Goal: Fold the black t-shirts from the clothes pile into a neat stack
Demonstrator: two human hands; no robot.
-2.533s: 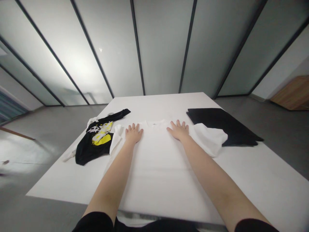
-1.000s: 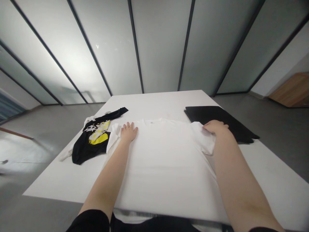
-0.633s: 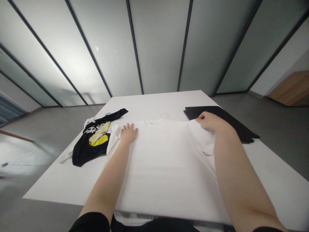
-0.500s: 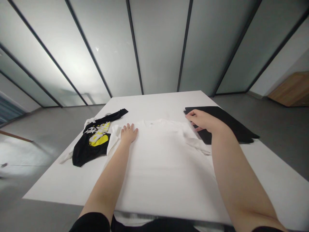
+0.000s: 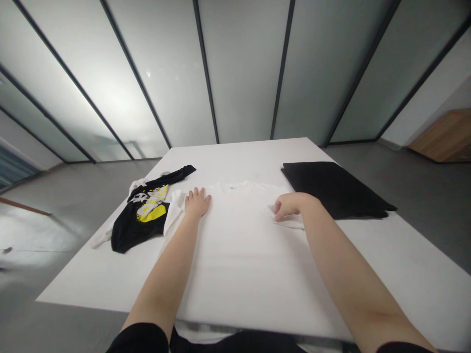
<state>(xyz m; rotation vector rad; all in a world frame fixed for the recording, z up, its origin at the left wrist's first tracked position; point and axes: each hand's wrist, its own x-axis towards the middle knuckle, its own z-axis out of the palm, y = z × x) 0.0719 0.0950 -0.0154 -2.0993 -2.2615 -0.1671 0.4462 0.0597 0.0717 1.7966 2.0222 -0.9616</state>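
A white T-shirt [image 5: 239, 235] lies spread flat on the white table [image 5: 397, 264], its collar at the far side. My left hand [image 5: 196, 203] rests flat and open on the shirt's left shoulder, fingers stretched out. My right hand [image 5: 289, 205] is curled, pinching the shirt's right sleeve, which is folded inward onto the shirt body. Both forearms reach across the shirt from the near edge.
A crumpled black garment with a yellow and white print [image 5: 145, 213] lies left of the shirt. A flat folded black garment [image 5: 333, 189] lies at the right. Frosted glass wall panels stand behind the table; grey floor surrounds it.
My right hand took hold of the right sleeve at the shirt's outer edge, lifted it and carried it left, folding it onto the shirt body. My left hand stayed in place.
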